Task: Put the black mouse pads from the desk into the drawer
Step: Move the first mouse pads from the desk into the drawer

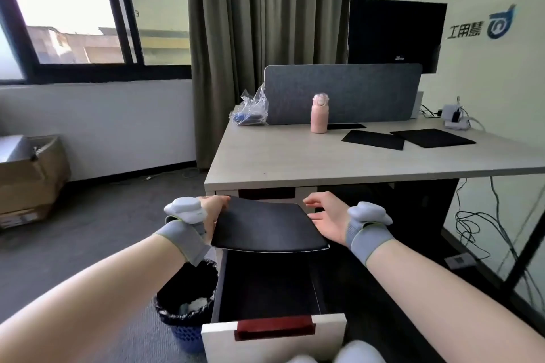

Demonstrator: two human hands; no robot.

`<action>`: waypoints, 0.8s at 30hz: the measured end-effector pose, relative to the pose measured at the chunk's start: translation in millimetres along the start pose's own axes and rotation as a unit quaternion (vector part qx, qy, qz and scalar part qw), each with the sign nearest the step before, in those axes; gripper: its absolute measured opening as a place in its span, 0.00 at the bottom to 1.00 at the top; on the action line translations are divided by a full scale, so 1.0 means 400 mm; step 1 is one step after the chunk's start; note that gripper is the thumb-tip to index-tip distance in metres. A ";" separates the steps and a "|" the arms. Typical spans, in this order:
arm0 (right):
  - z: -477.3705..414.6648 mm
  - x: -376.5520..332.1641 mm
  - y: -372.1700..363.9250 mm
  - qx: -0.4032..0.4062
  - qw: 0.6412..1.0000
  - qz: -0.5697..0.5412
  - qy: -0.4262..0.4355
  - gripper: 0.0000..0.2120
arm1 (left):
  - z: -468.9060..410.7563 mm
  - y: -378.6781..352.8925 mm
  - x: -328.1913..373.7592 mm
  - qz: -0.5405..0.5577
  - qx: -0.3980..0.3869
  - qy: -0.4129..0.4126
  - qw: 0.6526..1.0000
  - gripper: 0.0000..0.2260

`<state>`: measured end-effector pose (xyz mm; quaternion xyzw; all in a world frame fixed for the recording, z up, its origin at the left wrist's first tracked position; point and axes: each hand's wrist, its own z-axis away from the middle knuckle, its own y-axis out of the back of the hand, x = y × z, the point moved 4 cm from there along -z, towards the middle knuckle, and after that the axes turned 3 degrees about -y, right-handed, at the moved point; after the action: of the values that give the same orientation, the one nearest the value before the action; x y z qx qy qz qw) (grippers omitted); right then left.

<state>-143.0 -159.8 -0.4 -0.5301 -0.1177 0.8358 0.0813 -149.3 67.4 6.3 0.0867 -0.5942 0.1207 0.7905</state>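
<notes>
You are holding one black mouse pad [267,225] above the back half of the open drawer [265,289], its near edge sagging slightly toward the dark interior. Your left hand [211,214] is gripping the pad's left edge, fingers curled around it, while your right hand [326,219] is resting against the right edge with its fingers spread loosely (whether they are actually pinching the pad, you cannot tell from here). Both wrists are wearing grey straps with pale trackers. Two more black mouse pads [374,139] [435,137] are lying flat on the desk [295,156], beyond the drawer and to its right, just beside each other. A pink bottle [318,113] is standing upright beyond the drawer, and a black mesh bin [185,300] is sitting left of it.
</notes>
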 end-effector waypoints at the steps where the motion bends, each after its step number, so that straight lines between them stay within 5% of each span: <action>1: -0.014 0.020 0.001 0.005 1.000 0.018 -0.008 0.06 | -0.013 0.004 -0.019 -0.012 0.014 0.001 1.000 0.30; 3: -0.052 0.068 0.006 0.015 0.998 0.047 -0.032 0.05 | -0.043 0.024 -0.094 -0.029 0.056 0.043 0.997 0.12; 8: -0.125 0.155 0.032 0.020 0.985 0.126 -0.115 0.04 | -0.083 0.015 -0.188 -0.023 0.041 0.094 0.994 0.02; 12: -0.218 0.217 0.051 0.036 0.977 0.147 -0.151 0.10 | -0.150 0.002 -0.281 -0.052 0.015 0.142 0.988 0.04; 16: -0.282 0.270 0.067 0.054 0.973 0.156 -0.159 0.12 | -0.211 -0.009 -0.375 -0.076 0.037 0.163 0.983 0.25; 24: -0.406 0.348 0.076 0.090 0.965 0.161 -0.189 0.21 | -0.285 -0.044 -0.454 -0.049 0.092 0.150 0.983 0.16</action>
<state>-55.6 -134.6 -196.4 -0.3653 0.0320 0.9299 -0.0302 -87.6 66.7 -199.9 0.1689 -0.4505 0.1476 0.8641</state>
